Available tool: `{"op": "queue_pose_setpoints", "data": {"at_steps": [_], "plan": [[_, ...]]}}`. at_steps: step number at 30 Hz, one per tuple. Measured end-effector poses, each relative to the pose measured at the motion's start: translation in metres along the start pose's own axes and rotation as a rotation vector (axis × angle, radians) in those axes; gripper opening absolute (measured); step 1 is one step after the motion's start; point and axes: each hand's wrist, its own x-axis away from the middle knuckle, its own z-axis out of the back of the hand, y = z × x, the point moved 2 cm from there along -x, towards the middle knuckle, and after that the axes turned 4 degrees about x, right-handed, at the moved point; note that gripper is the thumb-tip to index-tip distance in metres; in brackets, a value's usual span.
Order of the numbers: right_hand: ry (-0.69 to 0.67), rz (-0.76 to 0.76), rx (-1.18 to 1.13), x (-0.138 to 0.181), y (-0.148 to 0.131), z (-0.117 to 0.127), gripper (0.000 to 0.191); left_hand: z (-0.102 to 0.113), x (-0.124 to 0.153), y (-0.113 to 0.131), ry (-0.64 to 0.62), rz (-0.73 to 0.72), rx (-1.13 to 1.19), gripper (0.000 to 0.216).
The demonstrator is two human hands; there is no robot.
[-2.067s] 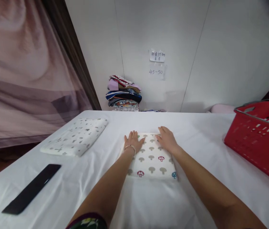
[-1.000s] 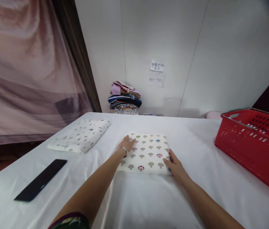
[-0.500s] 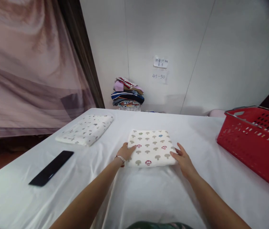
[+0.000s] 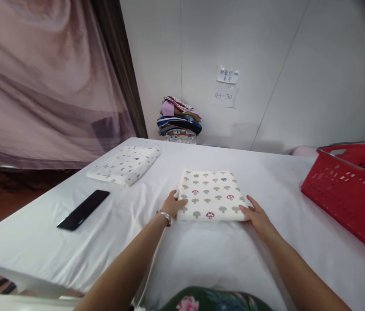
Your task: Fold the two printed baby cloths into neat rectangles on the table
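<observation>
A folded white cloth [image 4: 213, 194] with grey, red and blue mushroom prints lies flat in the middle of the table. My left hand [image 4: 171, 206], with a silver bracelet at the wrist, grips its near left edge, thumb on top and the other fingers partly hidden along the side. At the near right corner, my right hand [image 4: 257, 218] pinches the cloth, its thumb over the top and its index finger stretched beside the edge. A second folded white cloth [image 4: 126, 165] with small dark prints rests at the far left of the table.
A black flat slab [image 4: 83, 210] lies on the white-covered table [image 4: 208, 250], left of my arms. To the right stands a red plastic basket [image 4: 347, 194]. Behind the far edge rises a pile of folded fabrics [image 4: 180, 121] by the wall. A pink curtain [image 4: 40, 86] hangs at left.
The view has shifted a little, so everything sits differently in the picture. Both hands stay at the sides of the mushroom-print cloth, which remains folded and flat.
</observation>
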Motion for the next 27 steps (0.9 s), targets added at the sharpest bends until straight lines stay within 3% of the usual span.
{"op": "queue_pose_setpoints", "data": {"at_steps": [4,8,10,13,16,20,24,27], "plan": [[0.014,-0.003,0.061,0.001,0.0,0.003,0.086,-0.001,0.003,-0.007,0.081,-0.056,-0.05,0.084],[0.015,0.009,0.185,0.007,-0.002,0.007,0.084,0.002,0.013,-0.014,0.038,0.008,0.087,0.09],[0.089,0.118,0.408,0.014,-0.004,0.006,0.077,0.004,0.02,-0.017,-0.006,0.033,0.109,0.094],[0.173,0.423,0.779,0.028,-0.012,-0.006,0.065,0.005,0.029,-0.021,-0.056,0.034,0.075,0.095],[0.001,0.653,1.018,0.036,-0.012,-0.023,0.058,0.001,0.036,-0.023,-0.106,0.045,0.181,0.087],[-0.244,0.753,1.25,0.03,-0.003,-0.029,0.057,-0.004,0.04,-0.024,-0.075,0.101,0.344,0.091],[-0.225,0.778,1.303,0.029,-0.004,-0.03,0.057,-0.004,0.042,-0.023,-0.05,0.138,0.348,0.085],[-0.198,0.858,1.281,0.037,-0.016,-0.047,0.058,-0.005,0.04,-0.021,-0.016,0.148,0.318,0.075]]}}
